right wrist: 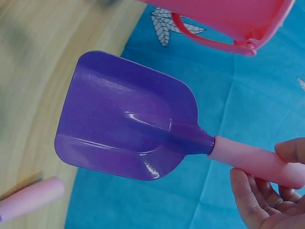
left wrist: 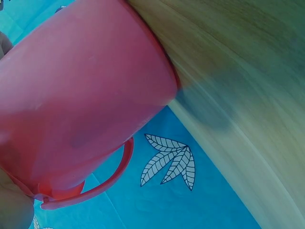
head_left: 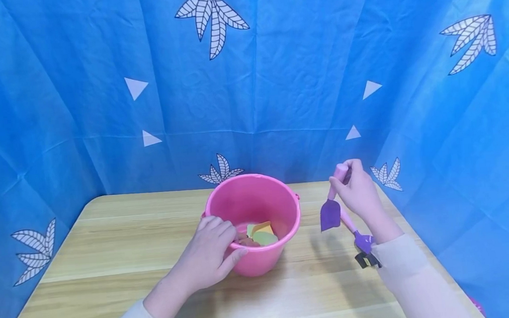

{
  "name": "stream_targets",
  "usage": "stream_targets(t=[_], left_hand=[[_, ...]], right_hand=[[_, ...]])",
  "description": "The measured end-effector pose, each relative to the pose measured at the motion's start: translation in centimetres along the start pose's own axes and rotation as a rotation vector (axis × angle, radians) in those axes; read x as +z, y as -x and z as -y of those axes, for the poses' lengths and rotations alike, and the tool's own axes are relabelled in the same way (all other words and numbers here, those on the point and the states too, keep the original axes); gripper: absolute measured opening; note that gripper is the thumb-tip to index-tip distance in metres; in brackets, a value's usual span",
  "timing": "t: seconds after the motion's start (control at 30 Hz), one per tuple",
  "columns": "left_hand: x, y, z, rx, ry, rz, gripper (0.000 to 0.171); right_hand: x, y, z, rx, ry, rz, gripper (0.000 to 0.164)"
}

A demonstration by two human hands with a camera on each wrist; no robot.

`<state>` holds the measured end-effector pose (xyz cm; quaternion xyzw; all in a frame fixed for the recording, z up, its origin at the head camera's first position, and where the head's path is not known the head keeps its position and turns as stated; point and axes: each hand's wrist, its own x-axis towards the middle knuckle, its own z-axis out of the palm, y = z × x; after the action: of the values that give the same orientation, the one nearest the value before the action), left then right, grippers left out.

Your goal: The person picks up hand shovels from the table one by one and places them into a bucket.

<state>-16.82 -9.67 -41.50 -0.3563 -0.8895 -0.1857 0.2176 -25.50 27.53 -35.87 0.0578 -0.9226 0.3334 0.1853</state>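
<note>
My left hand (head_left: pixel 210 256) grips the near left rim of a pink bucket (head_left: pixel 256 261), thumb outside and fingers over the edge. The bucket stands upright on the table; inside lie a yellow piece (head_left: pixel 262 228), a light green piece (head_left: pixel 265 238) and a brownish one. To the right of the bucket, my right hand (head_left: pixel 360 190) holds a toy shovel by its pink handle (right wrist: pixel 252 161), between thumb and fingers. Its purple blade (right wrist: pixel 128 114) points down above the table. Below that hand lies a second purple tool (head_left: pixel 362 240) with a pink handle, its head partly behind the sleeve.
The wooden table (head_left: pixel 122 256) ends at a blue patterned cloth (head_left: pixel 247 79) along the back and both sides. The bucket's handle (left wrist: pixel 102 186) hangs down on its outer side. A small black object (head_left: pixel 367 260) shows beside the right cuff.
</note>
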Motion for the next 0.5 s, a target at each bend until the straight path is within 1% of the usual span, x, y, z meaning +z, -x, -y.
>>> stream_targets(t=[0.33,0.5], left_hand=[[-0.2,0.0,-0.1,-0.003,0.005,0.003,0.035],[-0.2,0.1,-0.1,-0.006,0.006,0.005,0.036]], right_hand=[[-1.3,0.1,1.9,-0.031,-0.026,0.004,0.04],[-1.9,0.2,3.0,-0.051,-0.041,-0.01,0.038]])
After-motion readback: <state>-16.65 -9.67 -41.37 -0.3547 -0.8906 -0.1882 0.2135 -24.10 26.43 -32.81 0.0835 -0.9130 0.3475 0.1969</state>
